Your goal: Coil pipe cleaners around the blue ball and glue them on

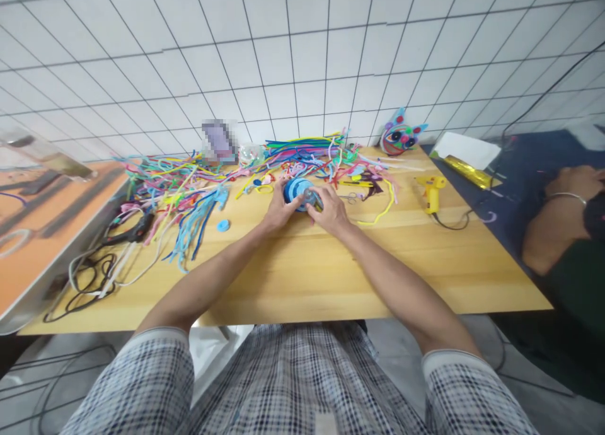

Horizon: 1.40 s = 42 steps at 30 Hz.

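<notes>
Both hands meet over the middle of the wooden table around a blue round piece point(293, 186), which looks wound in rings of light and dark blue fuzzy stems. My left hand point(280, 209) grips its left side, thumb across the front. On the right side, my right hand point(329, 212) closes in with bent fingers. Something small, clear and shiny point(310, 197) shows by the fingertips; I cannot make out its kind. Scissors point(350, 198) lie just right of my right hand. A small light-blue disc point(223, 225) rests left of my left hand.
Heaped pipe cleaners point(302, 151) line the table's back, with blue strands point(196, 217) at left. A yellow glue gun point(431, 192) stands right; a black glue gun point(130, 230) and cables lie left. A decorated cat-like head point(401, 136) sits back right. Another person's arm point(551, 227) is at right.
</notes>
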Tool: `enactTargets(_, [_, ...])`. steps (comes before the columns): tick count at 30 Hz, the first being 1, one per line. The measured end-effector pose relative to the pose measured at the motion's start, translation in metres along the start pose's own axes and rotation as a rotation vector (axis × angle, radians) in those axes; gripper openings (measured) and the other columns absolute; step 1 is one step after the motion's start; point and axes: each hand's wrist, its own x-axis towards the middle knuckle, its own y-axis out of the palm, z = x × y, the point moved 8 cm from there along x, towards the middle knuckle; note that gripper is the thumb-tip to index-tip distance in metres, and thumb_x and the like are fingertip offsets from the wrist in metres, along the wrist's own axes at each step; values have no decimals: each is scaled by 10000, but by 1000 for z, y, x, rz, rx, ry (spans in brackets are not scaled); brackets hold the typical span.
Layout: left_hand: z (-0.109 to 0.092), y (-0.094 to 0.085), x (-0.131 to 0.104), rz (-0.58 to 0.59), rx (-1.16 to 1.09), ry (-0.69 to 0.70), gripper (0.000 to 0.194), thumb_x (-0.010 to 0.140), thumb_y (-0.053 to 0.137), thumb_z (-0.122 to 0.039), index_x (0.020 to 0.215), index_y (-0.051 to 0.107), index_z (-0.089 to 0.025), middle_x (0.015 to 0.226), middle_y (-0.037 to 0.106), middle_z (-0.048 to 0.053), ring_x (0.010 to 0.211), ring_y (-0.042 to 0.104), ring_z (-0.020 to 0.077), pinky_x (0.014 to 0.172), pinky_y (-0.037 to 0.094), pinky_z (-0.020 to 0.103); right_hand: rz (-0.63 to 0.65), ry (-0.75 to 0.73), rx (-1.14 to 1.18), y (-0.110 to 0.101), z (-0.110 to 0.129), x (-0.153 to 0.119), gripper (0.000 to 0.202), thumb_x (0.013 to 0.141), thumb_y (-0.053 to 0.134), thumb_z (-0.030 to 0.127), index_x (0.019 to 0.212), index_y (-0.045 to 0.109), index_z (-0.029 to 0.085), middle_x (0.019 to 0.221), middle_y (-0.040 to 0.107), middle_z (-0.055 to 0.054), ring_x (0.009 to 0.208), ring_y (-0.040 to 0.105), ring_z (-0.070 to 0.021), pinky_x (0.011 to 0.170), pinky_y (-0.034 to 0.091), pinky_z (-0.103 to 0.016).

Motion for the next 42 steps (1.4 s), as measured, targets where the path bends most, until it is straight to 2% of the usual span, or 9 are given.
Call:
enactTargets(4, [5, 6, -6, -122, -58, -26, 878, 879, 802, -690, 1504, 412, -213, 1611, 513, 197, 1538, 545, 344, 1343, 423, 541, -4, -10, 19, -1, 0, 2, 461, 923, 758, 315, 1363, 669, 210, 1284, 702, -152, 1237, 688, -336, 1059, 619, -483])
enactTargets(8, [12, 8, -12, -167, -82, -9, 901, 878, 810, -687, 1547, 402, -243, 1647, 490, 186, 1565, 518, 351, 1351, 399, 566, -29, -58, 20, -4, 4, 3, 443, 922, 760, 312, 1348, 675, 224, 1281, 704, -144, 1240, 688, -326, 1064, 620, -474])
enactTargets(12, [11, 5, -20, -164, -39, 14, 899, 890, 784, -716, 1557, 437, -223, 1617, 512, 186, 1578, 489, 373, 1365, 365, 579, -23, -104, 10, -4, 10, 1, 437, 922, 757, 310, 1346, 680, 234, 1280, 702, -142, 1228, 690, -323, 1057, 627, -479])
enactTargets(17, [13, 3, -26, -148, -20, -6, 829, 894, 814, -674, 1515, 481, -238, 1523, 571, 157, 1471, 570, 355, 1309, 439, 557, -20, -122, 0, -6, 13, -2, 429, 945, 737, 314, 1366, 683, 247, 1296, 700, -137, 1226, 691, -316, 1064, 625, -478])
enactTargets(23, [17, 8, -27, -125, -92, -16, 890, 871, 806, -714, 1507, 428, -218, 1529, 545, 188, 1471, 560, 367, 1295, 448, 577, -26, -136, -1, -8, 16, -4, 419, 948, 735, 305, 1364, 697, 264, 1283, 702, -133, 1209, 697, -316, 1057, 629, -491])
enactTargets(28, [12, 11, -28, -85, -116, -13, 891, 878, 810, -703, 1504, 400, -220, 1524, 568, 186, 1437, 604, 353, 1267, 495, 553, -7, -111, -17, -7, 15, -6, 440, 935, 733, 274, 1373, 699, 287, 1306, 699, -124, 1227, 695, -318, 1082, 625, -498])
enactTargets(35, [8, 11, -27, -72, -115, 6, 908, 901, 771, -728, 1531, 385, -199, 1578, 534, 214, 1500, 564, 370, 1306, 456, 567, -11, -119, -9, -8, 15, -8, 466, 941, 734, 301, 1402, 689, 258, 1326, 678, -149, 1254, 684, -336, 1089, 623, -520])
enactTargets(42, [8, 9, -25, -54, -78, 41, 902, 915, 762, -733, 1571, 403, -228, 1614, 507, 196, 1544, 517, 374, 1340, 402, 580, 0, -84, 18, -8, 12, -7, 388, 1009, 677, 367, 1385, 702, 278, 1311, 692, -134, 1248, 685, -329, 1099, 608, -528])
